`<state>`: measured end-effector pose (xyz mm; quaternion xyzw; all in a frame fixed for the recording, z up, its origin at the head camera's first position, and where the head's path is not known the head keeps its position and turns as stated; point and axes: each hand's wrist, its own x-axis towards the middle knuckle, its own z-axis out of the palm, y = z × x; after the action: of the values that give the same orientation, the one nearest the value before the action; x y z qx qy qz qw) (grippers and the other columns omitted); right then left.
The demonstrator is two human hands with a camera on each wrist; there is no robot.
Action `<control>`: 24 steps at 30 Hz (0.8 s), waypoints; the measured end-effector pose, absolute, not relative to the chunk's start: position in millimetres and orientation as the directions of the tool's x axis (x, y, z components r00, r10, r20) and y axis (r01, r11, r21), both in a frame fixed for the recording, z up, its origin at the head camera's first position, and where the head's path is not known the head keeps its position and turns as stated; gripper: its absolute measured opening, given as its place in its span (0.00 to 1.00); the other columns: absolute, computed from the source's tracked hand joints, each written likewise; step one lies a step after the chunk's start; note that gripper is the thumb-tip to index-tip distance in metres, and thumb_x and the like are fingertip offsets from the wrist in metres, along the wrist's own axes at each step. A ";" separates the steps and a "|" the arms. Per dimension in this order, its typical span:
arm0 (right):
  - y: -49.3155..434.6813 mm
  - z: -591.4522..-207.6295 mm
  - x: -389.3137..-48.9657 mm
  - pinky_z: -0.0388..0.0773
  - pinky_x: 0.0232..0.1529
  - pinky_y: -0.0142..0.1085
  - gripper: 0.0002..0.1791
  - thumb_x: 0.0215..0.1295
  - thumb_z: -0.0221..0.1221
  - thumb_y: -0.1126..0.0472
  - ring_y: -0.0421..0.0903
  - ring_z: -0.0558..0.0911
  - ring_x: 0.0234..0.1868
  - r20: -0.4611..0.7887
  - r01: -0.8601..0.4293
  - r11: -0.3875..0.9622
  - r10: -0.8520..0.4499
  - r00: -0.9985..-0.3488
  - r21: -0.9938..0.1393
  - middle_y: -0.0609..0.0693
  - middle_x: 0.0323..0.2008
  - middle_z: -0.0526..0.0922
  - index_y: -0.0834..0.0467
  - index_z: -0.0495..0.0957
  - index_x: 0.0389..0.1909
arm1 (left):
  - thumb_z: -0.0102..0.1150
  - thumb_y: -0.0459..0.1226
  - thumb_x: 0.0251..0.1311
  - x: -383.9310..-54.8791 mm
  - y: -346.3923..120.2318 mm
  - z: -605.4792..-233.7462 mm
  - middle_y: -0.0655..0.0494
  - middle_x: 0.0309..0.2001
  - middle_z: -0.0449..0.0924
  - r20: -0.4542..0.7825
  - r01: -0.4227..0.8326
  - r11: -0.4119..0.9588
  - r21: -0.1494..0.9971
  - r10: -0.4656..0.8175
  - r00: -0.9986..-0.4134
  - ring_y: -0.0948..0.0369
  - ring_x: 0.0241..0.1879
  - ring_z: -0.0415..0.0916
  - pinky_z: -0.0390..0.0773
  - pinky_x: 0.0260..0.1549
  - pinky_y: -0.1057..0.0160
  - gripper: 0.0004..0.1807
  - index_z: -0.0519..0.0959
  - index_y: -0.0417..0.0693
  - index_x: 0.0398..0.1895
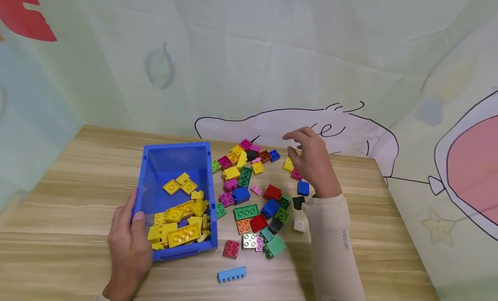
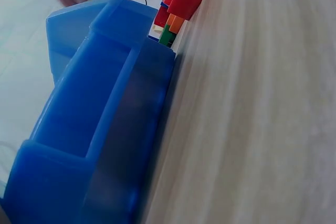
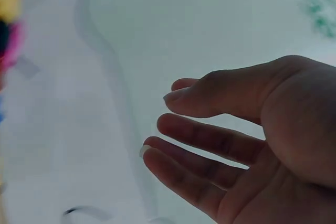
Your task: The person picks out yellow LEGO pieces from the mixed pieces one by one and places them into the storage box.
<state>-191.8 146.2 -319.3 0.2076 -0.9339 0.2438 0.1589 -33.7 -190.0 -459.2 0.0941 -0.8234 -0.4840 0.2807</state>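
My left hand (image 1: 130,242) grips the left wall of a blue plastic bin (image 1: 213,197), thumb over the rim. Yellow toy bricks (image 1: 183,235) lie inside, mostly toward the near end. The left wrist view shows the bin's outer side (image 2: 79,114) close up, low over the wood. My right hand (image 1: 311,158) is raised over the right back of the brick pile, fingers loosely bent and apart. In the right wrist view nothing sits between its thumb and fingers (image 3: 205,140). Below it are a yellow brick (image 1: 288,164) and a magenta brick (image 1: 296,174), partly covered by the hand.
Right of the bin, loose bricks of many colours spread over the wooden table (image 1: 70,197), among them a red brick (image 1: 273,191) and a green brick (image 1: 246,212). A light blue brick (image 1: 232,274) lies near the front. A printed cloth wall (image 1: 241,63) stands behind the table.
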 end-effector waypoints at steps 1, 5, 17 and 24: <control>149.6 -325.7 -200.1 0.79 0.48 0.48 0.14 0.63 0.63 0.74 0.57 0.78 0.49 0.335 -0.411 0.819 -0.286 -0.898 -0.401 0.58 0.50 0.78 0.61 0.84 0.48 | 0.37 0.34 0.77 -33.9 -190.2 -459.2 0.39 0.51 0.71 0.374 0.119 0.514 0.849 -0.427 -0.824 0.55 0.43 0.65 0.63 0.45 0.70 0.28 0.59 0.54 0.78; 161.8 -353.0 -229.2 0.77 0.51 0.48 0.16 0.63 0.63 0.73 0.59 0.76 0.52 0.082 -0.246 0.887 -0.232 -0.969 -0.390 0.61 0.53 0.77 0.62 0.83 0.52 | 0.38 0.33 0.77 -34.6 -191.0 -459.7 0.40 0.48 0.71 0.393 0.132 0.526 0.840 -0.422 -0.817 0.56 0.41 0.65 0.64 0.43 0.69 0.28 0.60 0.53 0.78; 173.3 -409.0 -269.2 0.72 0.57 0.49 0.17 0.61 0.64 0.71 0.57 0.72 0.51 -0.236 -0.133 0.951 -0.202 -0.950 -0.278 0.59 0.53 0.77 0.59 0.84 0.51 | 0.40 0.33 0.76 -34.1 -192.6 -462.4 0.40 0.46 0.72 0.427 0.169 0.531 0.831 -0.412 -0.805 0.60 0.39 0.66 0.65 0.42 0.73 0.27 0.62 0.52 0.77; 174.0 -411.2 -267.5 0.71 0.58 0.49 0.14 0.60 0.65 0.71 0.57 0.73 0.51 -0.219 -0.141 0.949 -0.207 -0.954 -0.280 0.59 0.53 0.78 0.59 0.86 0.47 | 0.40 0.33 0.77 -33.7 -191.7 -461.6 0.41 0.45 0.72 0.424 0.161 0.539 0.827 -0.409 -0.808 0.59 0.39 0.65 0.65 0.42 0.74 0.27 0.61 0.51 0.77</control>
<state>-267.5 174.0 -411.2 0.0888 -0.9795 0.1319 -0.1236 -33.7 -191.7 -461.6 0.0753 -0.8241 -0.4740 0.3008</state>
